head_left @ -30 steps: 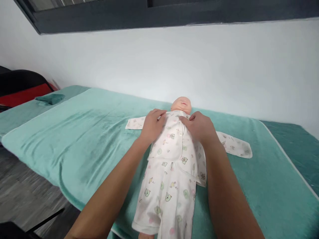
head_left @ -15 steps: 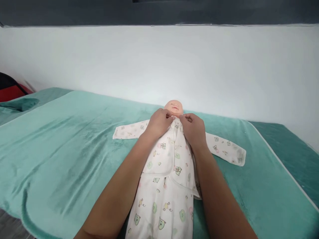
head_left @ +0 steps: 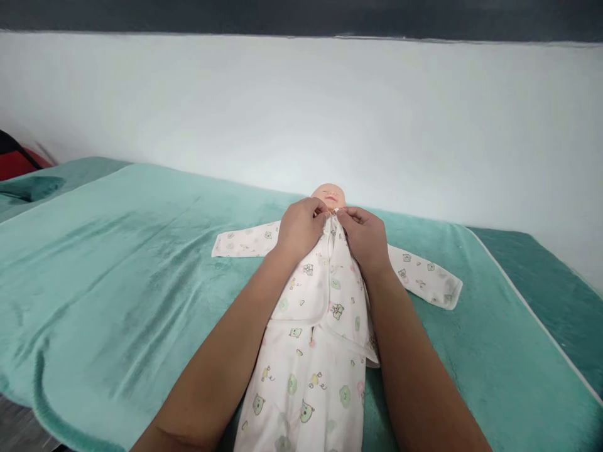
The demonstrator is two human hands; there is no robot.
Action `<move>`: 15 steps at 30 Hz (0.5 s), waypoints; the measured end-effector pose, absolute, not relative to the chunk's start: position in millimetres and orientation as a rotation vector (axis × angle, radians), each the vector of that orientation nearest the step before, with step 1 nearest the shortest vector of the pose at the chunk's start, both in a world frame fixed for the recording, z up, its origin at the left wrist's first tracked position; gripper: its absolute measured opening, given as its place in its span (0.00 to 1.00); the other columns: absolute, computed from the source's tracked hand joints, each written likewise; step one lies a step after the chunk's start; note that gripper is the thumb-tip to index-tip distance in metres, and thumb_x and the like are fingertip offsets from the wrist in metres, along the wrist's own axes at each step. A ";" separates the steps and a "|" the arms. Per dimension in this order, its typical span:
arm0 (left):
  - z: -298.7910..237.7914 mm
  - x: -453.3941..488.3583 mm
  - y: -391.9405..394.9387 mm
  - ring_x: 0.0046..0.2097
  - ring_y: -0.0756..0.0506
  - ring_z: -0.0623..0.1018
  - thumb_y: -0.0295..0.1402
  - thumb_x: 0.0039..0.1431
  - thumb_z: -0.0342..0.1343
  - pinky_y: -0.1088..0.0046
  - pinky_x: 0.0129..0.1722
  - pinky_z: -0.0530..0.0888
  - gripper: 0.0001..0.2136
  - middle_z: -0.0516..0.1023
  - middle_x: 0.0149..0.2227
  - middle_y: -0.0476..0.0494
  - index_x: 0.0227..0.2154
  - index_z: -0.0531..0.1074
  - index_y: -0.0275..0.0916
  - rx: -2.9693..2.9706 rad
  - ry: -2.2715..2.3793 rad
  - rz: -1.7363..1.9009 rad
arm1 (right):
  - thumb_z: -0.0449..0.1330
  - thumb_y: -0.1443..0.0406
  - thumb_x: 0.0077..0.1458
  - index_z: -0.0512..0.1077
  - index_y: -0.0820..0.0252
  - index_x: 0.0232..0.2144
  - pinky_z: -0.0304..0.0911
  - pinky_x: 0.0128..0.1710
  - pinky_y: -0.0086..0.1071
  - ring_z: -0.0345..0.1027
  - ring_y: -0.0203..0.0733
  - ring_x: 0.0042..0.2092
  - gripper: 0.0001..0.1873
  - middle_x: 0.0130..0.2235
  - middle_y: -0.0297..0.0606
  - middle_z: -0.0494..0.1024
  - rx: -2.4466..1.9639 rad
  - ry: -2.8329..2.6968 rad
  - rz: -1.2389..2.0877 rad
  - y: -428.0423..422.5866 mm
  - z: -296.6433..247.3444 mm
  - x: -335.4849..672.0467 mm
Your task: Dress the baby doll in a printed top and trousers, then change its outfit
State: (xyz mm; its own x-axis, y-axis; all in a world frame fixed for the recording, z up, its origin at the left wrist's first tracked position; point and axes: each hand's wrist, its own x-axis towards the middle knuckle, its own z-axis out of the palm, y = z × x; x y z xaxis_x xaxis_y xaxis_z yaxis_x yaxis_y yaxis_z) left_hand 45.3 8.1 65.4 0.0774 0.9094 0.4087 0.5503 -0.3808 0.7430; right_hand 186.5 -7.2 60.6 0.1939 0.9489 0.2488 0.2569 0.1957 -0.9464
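Observation:
A baby doll (head_left: pixel 330 193) lies on its back, its head toward the wall. It wears a white baby jacket (head_left: pixel 306 295) printed with small animals, over matching white pants (head_left: pixel 301 395). At the neckline, my left hand (head_left: pixel 304 226) pinches one front edge of the jacket. My right hand (head_left: pixel 365 235) grips the other edge close beside it, so the collar is lifted a little under the doll's chin. Both sleeves stretch out sideways. The fastening between my fingertips is too small to make out, and the doll's hands do not show.
Under the doll spreads a light green plush blanket (head_left: pixel 141 263) with folds on the left. A darker green cover (head_left: pixel 532 270) shows at the right. Behind stands a white wall (head_left: pixel 301 113). A red and black object (head_left: pixel 19 160) sits at the far left edge.
The two jacket edges at the neck are raised slightly and drawn closer together between my fingers. The view has shifted a little; the doll lies as before.

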 end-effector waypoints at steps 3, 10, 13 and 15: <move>65.2 44.5 8.5 0.38 0.46 0.77 0.30 0.60 0.56 0.68 0.42 0.71 0.05 0.81 0.35 0.46 0.30 0.76 0.39 1.843 1.399 1.230 | 0.61 0.58 0.52 0.80 0.60 0.32 0.65 0.42 0.34 0.72 0.41 0.38 0.13 0.35 0.36 0.81 -1.313 -1.341 0.748 -3.2 61.1 186.8; 61.6 42.6 11.7 0.38 0.47 0.79 0.30 0.57 0.59 0.69 0.42 0.72 0.02 0.82 0.35 0.46 0.31 0.77 0.38 1.713 1.340 1.231 | 0.62 0.57 0.51 0.80 0.60 0.30 0.63 0.37 0.33 0.70 0.40 0.35 0.12 0.33 0.35 0.80 -1.286 -1.373 0.833 -1.8 60.8 191.3; 59.6 41.1 12.4 0.39 0.47 0.79 0.30 0.56 0.60 0.69 0.42 0.73 0.02 0.82 0.36 0.45 0.31 0.77 0.39 1.684 1.302 1.235 | 0.62 0.57 0.51 0.79 0.59 0.31 0.63 0.37 0.33 0.70 0.41 0.37 0.12 0.35 0.36 0.80 -1.264 -1.413 0.859 -3.1 61.2 192.7; 58.6 40.3 12.7 0.39 0.47 0.80 0.30 0.56 0.59 0.70 0.42 0.73 0.02 0.83 0.37 0.45 0.32 0.76 0.39 1.656 1.276 1.238 | 0.62 0.57 0.51 0.78 0.59 0.32 0.63 0.38 0.33 0.70 0.40 0.37 0.11 0.35 0.36 0.80 -1.277 -1.464 0.857 -4.5 62.8 192.6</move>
